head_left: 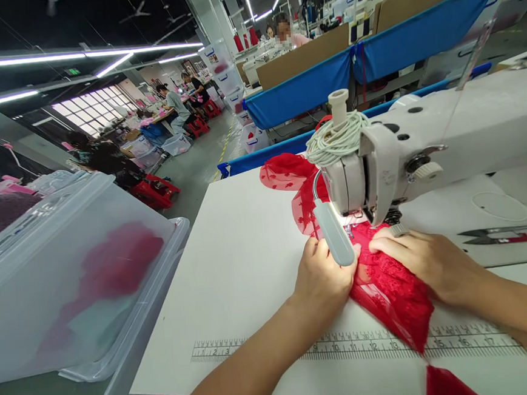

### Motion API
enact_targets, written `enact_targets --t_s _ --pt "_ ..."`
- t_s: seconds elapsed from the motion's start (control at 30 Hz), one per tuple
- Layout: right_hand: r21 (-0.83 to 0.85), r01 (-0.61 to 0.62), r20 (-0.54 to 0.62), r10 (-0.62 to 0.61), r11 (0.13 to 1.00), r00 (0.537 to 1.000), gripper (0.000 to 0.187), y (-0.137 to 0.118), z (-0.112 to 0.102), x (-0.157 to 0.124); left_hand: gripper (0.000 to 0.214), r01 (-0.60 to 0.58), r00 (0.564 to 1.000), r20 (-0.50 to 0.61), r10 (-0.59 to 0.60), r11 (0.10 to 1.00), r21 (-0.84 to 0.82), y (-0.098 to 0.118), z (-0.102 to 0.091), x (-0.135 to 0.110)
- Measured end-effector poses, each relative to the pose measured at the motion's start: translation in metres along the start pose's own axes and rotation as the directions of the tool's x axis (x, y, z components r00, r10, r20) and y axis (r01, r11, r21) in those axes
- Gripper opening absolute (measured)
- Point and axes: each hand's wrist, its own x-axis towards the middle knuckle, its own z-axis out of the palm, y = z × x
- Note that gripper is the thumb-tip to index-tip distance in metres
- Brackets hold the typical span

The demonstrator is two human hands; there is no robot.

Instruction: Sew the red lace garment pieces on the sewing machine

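Red lace fabric (388, 279) lies under the needle area of a white sewing machine (460, 139) and trails over the table's front edge. My left hand (325, 272) is closed on the fabric's left side, its fingers partly behind a grey clip-on lamp (334, 231). On the right side, my right hand (426, 261) presses the lace with its thumb and bent fingers, close to the presser foot. Behind the needle, more sheer red fabric (284, 174) spreads across the tabletop. The fingertips of both hands are partly hidden.
A printed ruler (357, 343) runs along the white table (184, 301). Thread snips (506, 235) lie right of my right hand. At left stands a translucent bin (70, 286) with red cloth inside. Blue cloth troughs (301, 97) and other workers (177, 107) are farther off.
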Motion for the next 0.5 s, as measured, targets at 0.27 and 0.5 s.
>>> enact_targets --t_s 0.27,0.5 --pt "0.009 -0.013 0.031 0.013 1.000 0.999 0.042 -0.004 -0.003 0.000 0.022 -0.124 0.992 0.040 0.119 0.977 0.175 0.005 -0.002 -0.003" --pt "-0.066 0.017 -0.016 -0.018 0.998 1.000 0.026 0.003 0.005 -0.004 0.025 -0.123 0.992 0.011 0.122 0.982 0.141 0.003 -0.004 -0.006"
